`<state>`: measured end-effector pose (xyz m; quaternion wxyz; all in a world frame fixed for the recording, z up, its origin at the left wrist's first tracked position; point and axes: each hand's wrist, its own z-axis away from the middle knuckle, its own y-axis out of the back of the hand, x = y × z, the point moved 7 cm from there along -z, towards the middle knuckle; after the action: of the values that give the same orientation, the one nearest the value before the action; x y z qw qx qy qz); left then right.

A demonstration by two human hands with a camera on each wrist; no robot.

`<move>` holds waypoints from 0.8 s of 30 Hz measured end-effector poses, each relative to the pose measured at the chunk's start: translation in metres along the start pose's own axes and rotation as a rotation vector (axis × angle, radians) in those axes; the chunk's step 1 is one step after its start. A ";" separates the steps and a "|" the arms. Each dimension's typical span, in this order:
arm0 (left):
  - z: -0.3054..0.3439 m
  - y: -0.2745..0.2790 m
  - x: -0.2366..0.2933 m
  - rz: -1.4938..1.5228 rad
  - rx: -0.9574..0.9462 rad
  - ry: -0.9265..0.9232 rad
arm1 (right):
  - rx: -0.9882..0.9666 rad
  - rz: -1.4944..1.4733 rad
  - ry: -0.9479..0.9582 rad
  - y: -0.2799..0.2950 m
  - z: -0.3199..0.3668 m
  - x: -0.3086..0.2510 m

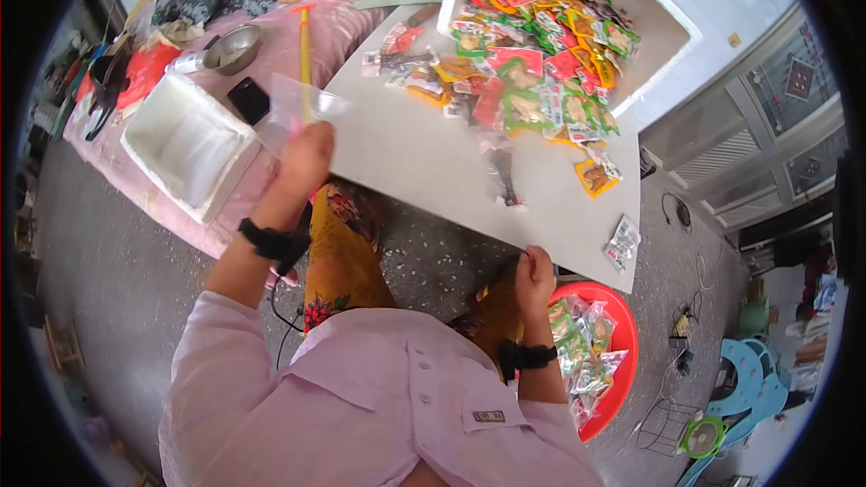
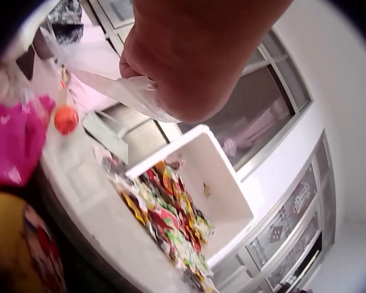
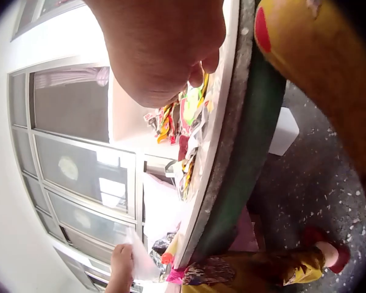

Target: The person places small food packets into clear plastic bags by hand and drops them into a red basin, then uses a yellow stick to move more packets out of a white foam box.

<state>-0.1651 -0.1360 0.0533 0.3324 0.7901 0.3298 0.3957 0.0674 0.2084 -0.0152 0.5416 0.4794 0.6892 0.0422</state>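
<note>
My left hand (image 1: 308,158) is raised in front of the table's left end and grips a clear plastic bag (image 1: 302,106). In the left wrist view the bag (image 2: 119,88) hangs as a pale sheet from the curled fingers. My right hand (image 1: 535,280) is by the table's front edge with its fingers loosely curled and nothing visible in it. On the white table (image 1: 397,144) lies a heap of small snack packets (image 1: 523,95) in red, green, yellow and clear wrappers. The heap spills from a tipped white foam box (image 1: 663,36).
A red basin (image 1: 624,325) with more packets stands beside my right forearm, below the table. At left, a pink-covered bed (image 1: 298,36) holds an empty foam box (image 1: 185,144), a phone (image 1: 249,101) and a metal bowl (image 1: 234,50). A single packet (image 1: 622,242) lies near the table's right corner.
</note>
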 end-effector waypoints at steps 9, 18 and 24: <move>0.016 -0.148 0.083 0.178 -0.379 -0.076 | -0.115 0.314 0.059 -0.074 -0.088 -0.015; 0.008 -0.165 0.088 0.280 -0.563 -0.101 | -0.151 0.381 0.103 -0.083 -0.080 0.005; 0.010 -0.172 0.101 0.491 -0.655 -0.061 | 0.031 0.212 0.241 -0.071 -0.067 -0.035</move>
<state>-0.1535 0.0373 -0.0453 0.4716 0.7091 -0.0219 0.5237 -0.0306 0.1764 -0.0036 0.4401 0.5490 0.6954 0.1458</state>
